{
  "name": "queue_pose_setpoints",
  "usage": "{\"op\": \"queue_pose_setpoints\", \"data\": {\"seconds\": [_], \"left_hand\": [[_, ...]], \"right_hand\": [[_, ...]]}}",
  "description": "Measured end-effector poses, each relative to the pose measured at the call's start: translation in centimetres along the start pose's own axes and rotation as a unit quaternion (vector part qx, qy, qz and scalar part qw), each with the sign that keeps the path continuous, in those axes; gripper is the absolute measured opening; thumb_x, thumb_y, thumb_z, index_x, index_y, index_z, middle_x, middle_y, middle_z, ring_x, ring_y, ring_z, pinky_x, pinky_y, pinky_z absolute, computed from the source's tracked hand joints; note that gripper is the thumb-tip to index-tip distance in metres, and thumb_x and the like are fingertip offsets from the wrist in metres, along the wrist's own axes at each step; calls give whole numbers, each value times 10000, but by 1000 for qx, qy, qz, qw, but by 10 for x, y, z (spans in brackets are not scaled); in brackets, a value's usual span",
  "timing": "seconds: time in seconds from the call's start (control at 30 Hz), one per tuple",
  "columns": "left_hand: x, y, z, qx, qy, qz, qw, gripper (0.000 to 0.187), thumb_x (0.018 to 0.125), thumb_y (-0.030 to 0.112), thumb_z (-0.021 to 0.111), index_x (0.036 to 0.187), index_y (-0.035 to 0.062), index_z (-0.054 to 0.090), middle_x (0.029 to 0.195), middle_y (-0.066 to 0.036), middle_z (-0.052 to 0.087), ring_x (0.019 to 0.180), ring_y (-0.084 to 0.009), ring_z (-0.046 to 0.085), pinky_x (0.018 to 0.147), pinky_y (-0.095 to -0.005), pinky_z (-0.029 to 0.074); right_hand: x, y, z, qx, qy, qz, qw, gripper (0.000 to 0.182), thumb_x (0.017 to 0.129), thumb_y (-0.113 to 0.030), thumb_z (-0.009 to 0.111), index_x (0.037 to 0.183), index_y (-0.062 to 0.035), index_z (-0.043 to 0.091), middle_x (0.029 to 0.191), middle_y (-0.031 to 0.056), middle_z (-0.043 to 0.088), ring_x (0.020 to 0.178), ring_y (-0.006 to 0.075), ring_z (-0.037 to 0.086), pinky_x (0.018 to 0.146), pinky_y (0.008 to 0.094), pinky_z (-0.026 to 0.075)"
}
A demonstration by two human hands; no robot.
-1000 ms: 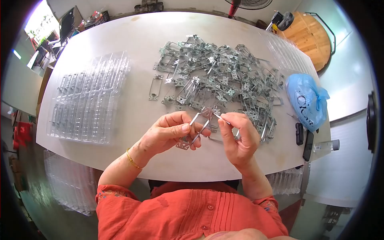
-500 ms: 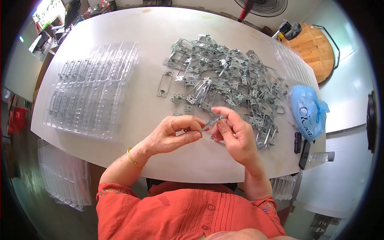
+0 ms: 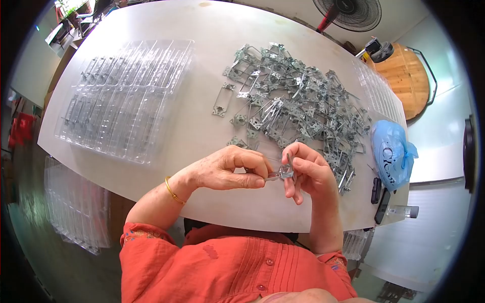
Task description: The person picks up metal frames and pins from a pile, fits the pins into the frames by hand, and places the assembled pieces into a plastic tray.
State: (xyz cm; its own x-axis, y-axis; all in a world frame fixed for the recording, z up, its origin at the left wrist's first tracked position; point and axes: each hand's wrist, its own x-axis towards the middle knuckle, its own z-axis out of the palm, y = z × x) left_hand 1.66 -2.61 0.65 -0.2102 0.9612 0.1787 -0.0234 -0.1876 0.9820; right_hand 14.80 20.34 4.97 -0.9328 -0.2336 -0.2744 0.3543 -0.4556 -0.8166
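In front of my chest, my left hand (image 3: 230, 169) pinches one end of a thin metal bracket (image 3: 286, 173) between thumb and curled fingers. My right hand (image 3: 314, 171) grips the bracket's other end, its fingers bent around the metal plate. Parts of the bracket are hidden behind the fingers. Just beyond my hands lies a heap of similar metal brackets (image 3: 298, 101), with one separate bracket (image 3: 223, 99) at its left side. To the left rests a clear plastic tray (image 3: 169, 91) with long slots, and several of its left slots hold brackets.
A blue plastic bag (image 3: 389, 151) sits at the table's right, near a black phone (image 3: 382, 207) and a clear bottle (image 3: 401, 211). More clear trays (image 3: 376, 88) lie at the far right. Another stack of clear trays (image 3: 76, 202) stands below the table's left edge. A fan (image 3: 348, 12) is behind.
The bracket has turned between my hands, and more of its plate shows at my right fingers. Both hands have shifted slightly right and lower. The camera view has shifted as well.
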Motion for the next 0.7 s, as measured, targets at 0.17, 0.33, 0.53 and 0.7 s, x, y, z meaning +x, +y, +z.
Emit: {"op": "queue_pose_setpoints", "data": {"seconds": [0.17,0.33,0.53,0.7], "left_hand": [[2,1,0,29,-49,3,998,169,945,188,736,918,22,723,1100,-151,727,929,-213,673,809,-363,531],[1,-3,5,16,-69,12,997,167,949,188,732,934,22,733,1099,-150,727,912,-189,665,781,-329,526],[0,1,1,-204,37,-58,977,182,967,163,700,954,-17,716,1101,-209,723,874,-194,694,752,-333,545],[1,-13,0,-327,87,-25,941,201,1015,205,658,1040,6,675,1100,-208,727,864,-183,719,750,-333,575]], "right_hand": [[-1,0,1,-70,8,3,998,163,1008,-152,587,1014,2,535,726,102,637,525,200,689,370,298,538],[-3,-7,12,-245,102,15,964,133,1032,-158,595,1026,-34,548,689,-1,593,532,118,648,423,234,493],[4,-2,7,-262,235,-222,909,60,1034,-103,589,1043,-53,557,730,44,669,563,70,599,512,199,472],[8,9,21,-280,215,-338,873,79,1011,-29,615,1075,-35,568,918,118,740,681,106,680,552,208,507]]}}
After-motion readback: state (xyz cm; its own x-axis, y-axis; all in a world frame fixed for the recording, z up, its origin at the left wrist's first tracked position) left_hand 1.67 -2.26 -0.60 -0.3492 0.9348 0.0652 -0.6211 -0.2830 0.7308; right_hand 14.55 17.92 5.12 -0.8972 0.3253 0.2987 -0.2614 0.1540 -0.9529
